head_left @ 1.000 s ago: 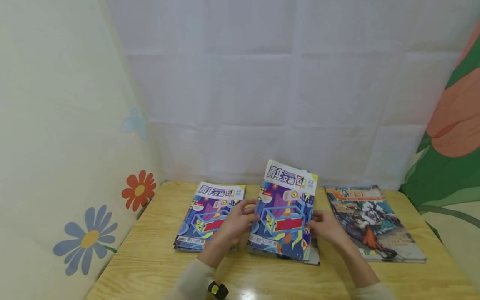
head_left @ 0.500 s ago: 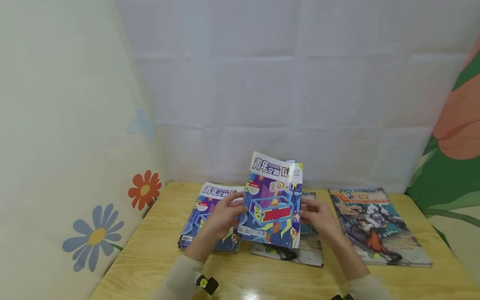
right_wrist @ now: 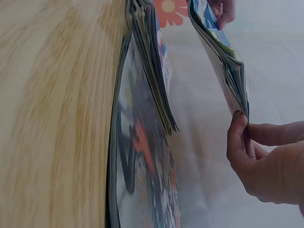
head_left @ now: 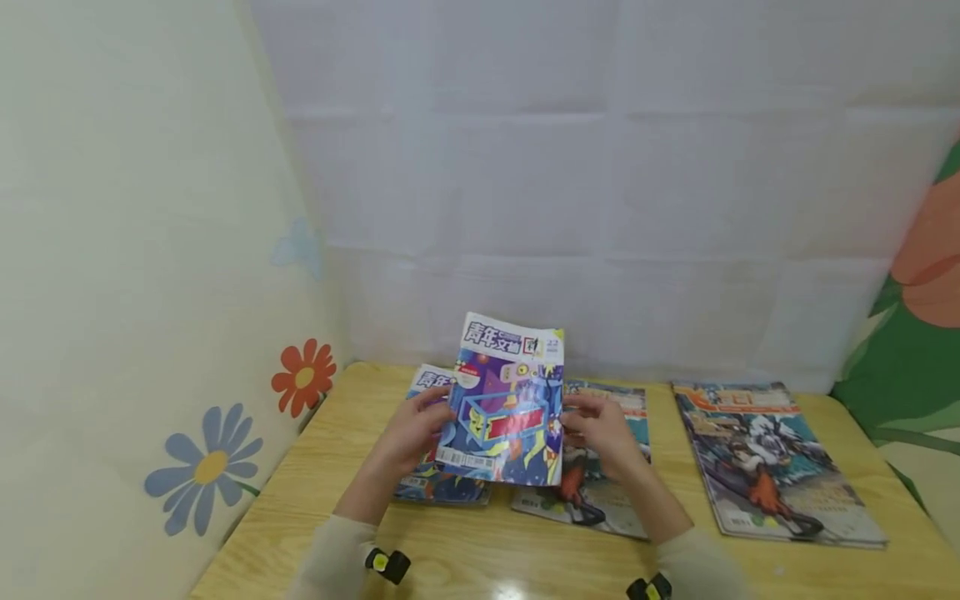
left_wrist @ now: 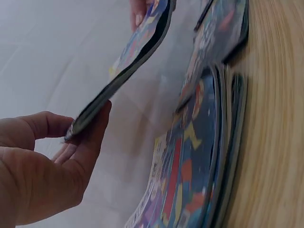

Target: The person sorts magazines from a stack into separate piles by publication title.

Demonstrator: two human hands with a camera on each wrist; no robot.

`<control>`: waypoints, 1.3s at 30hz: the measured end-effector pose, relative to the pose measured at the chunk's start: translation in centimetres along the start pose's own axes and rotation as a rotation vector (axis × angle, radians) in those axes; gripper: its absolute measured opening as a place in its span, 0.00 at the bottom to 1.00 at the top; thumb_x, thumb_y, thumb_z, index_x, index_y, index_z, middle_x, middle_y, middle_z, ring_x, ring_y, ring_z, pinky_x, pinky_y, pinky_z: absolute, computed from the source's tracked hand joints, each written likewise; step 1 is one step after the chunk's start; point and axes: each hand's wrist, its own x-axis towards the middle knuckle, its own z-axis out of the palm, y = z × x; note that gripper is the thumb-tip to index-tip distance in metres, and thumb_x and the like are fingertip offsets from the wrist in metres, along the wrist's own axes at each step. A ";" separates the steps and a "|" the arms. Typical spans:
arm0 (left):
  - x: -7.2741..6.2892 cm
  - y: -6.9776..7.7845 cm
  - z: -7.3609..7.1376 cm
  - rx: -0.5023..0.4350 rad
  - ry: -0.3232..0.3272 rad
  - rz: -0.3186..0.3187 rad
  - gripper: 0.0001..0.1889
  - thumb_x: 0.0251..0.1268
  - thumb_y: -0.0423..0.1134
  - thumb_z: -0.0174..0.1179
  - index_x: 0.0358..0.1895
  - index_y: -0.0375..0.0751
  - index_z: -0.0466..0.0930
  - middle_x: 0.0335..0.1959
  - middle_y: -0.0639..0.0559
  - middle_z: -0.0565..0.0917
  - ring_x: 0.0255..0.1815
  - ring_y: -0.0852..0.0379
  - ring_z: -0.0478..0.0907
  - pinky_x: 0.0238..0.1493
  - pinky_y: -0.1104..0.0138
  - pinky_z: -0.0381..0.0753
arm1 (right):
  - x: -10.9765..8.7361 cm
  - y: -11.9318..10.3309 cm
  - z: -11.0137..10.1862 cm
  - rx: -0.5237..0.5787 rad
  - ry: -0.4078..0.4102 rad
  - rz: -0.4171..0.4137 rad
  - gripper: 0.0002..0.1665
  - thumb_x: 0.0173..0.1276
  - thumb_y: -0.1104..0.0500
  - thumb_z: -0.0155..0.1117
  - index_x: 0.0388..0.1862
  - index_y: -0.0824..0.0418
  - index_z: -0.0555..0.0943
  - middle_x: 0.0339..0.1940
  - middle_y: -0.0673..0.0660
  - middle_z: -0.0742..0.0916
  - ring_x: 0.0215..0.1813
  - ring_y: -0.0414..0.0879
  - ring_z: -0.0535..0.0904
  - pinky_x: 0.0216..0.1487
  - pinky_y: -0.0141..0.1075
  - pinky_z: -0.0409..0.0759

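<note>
A magazine (head_left: 504,408) with a purple and blue cover is held up between both hands, its lower edge raised over the table. My left hand (head_left: 411,429) pinches its left edge, thumb on the cover side and fingers behind. On the opposite edge my right hand (head_left: 603,429) pinches it the same way. Below and to the left lies a stack of magazines (left_wrist: 190,161) with the same cover, partly hidden in the head view. Under my right forearm is a darker magazine (head_left: 540,502) with a red-clad figure. The wrist views show the held magazine bending slightly, above the stack.
Another magazine (head_left: 780,458) with the dark figure cover lies at the right of the wooden table (head_left: 300,508). A white cloth backdrop (head_left: 600,208) stands right behind the table. Flower-painted panels (head_left: 150,250) close in both sides.
Both hands have lifted the magazine and carried it left from above the dark-covered one, which is now uncovered, until it overlaps the left stack in view.
</note>
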 end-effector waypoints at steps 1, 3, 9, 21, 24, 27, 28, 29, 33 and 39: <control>-0.1 0.0 -0.4 0.030 0.027 0.000 0.31 0.66 0.27 0.57 0.73 0.32 0.66 0.51 0.37 0.83 0.39 0.52 0.83 0.38 0.61 0.84 | 0.2 0.1 0.5 0.007 -0.012 0.004 0.21 0.68 0.74 0.63 0.60 0.76 0.78 0.37 0.63 0.85 0.32 0.48 0.84 0.39 0.46 0.87; -0.2 0.0 -1.2 0.097 0.069 0.001 0.31 0.65 0.27 0.58 0.72 0.31 0.67 0.52 0.35 0.82 0.39 0.52 0.82 0.37 0.62 0.84 | 0.6 0.2 1.5 0.009 -0.032 0.018 0.20 0.67 0.74 0.63 0.59 0.76 0.79 0.37 0.64 0.86 0.32 0.49 0.85 0.38 0.45 0.87; -0.1 -0.4 -4.1 0.252 0.099 -0.046 0.30 0.67 0.33 0.62 0.72 0.34 0.69 0.58 0.35 0.79 0.47 0.49 0.80 0.46 0.58 0.82 | 1.4 1.0 4.4 -0.013 -0.067 0.057 0.21 0.66 0.75 0.63 0.58 0.77 0.78 0.36 0.64 0.85 0.30 0.49 0.85 0.38 0.44 0.87; 0.0 -1.0 -9.0 0.401 0.111 -0.104 0.25 0.70 0.36 0.63 0.67 0.29 0.73 0.60 0.34 0.78 0.50 0.44 0.79 0.54 0.51 0.81 | 1.2 3.1 9.1 0.049 -0.136 0.150 0.22 0.63 0.77 0.63 0.57 0.80 0.76 0.37 0.68 0.87 0.28 0.50 0.86 0.38 0.43 0.87; 0.1 -1.1 -9.3 0.430 0.133 -0.122 0.25 0.69 0.37 0.63 0.66 0.29 0.75 0.58 0.34 0.79 0.49 0.45 0.80 0.52 0.52 0.82 | 1.2 3.5 9.6 0.063 -0.136 0.160 0.21 0.63 0.78 0.63 0.56 0.80 0.76 0.38 0.69 0.86 0.28 0.50 0.86 0.39 0.43 0.87; 0.4 -1.3 -9.3 0.469 0.159 -0.140 0.25 0.69 0.37 0.63 0.66 0.30 0.75 0.57 0.35 0.80 0.48 0.45 0.80 0.50 0.54 0.82 | 1.2 3.8 9.9 0.040 -0.113 0.172 0.20 0.64 0.77 0.63 0.56 0.79 0.77 0.39 0.67 0.86 0.29 0.49 0.86 0.38 0.42 0.87; 0.5 -1.4 -9.3 0.483 0.169 -0.143 0.25 0.69 0.37 0.63 0.65 0.30 0.76 0.57 0.35 0.80 0.48 0.46 0.80 0.50 0.54 0.83 | 1.3 3.8 9.9 0.035 -0.104 0.179 0.20 0.64 0.77 0.64 0.56 0.78 0.77 0.39 0.67 0.86 0.30 0.49 0.86 0.38 0.41 0.87; 0.6 -1.4 -9.3 0.494 0.176 -0.146 0.24 0.68 0.37 0.63 0.65 0.30 0.76 0.57 0.35 0.80 0.48 0.46 0.80 0.49 0.54 0.83 | 1.3 3.9 10.0 0.031 -0.096 0.185 0.20 0.64 0.77 0.64 0.55 0.78 0.78 0.38 0.66 0.86 0.30 0.49 0.86 0.38 0.41 0.87; 0.8 -1.7 -9.3 0.523 0.185 -0.139 0.23 0.68 0.34 0.62 0.64 0.28 0.76 0.55 0.34 0.80 0.48 0.44 0.80 0.50 0.53 0.82 | 1.4 4.1 10.2 0.019 -0.080 0.178 0.19 0.64 0.76 0.64 0.55 0.77 0.78 0.37 0.65 0.87 0.30 0.49 0.86 0.37 0.40 0.87; 0.3 -1.0 -9.5 0.688 0.155 -0.078 0.22 0.69 0.34 0.64 0.62 0.27 0.76 0.52 0.36 0.82 0.49 0.44 0.79 0.53 0.51 0.81 | 1.4 4.0 10.0 0.016 -0.098 0.139 0.18 0.66 0.76 0.64 0.55 0.78 0.78 0.36 0.65 0.87 0.29 0.49 0.86 0.37 0.41 0.87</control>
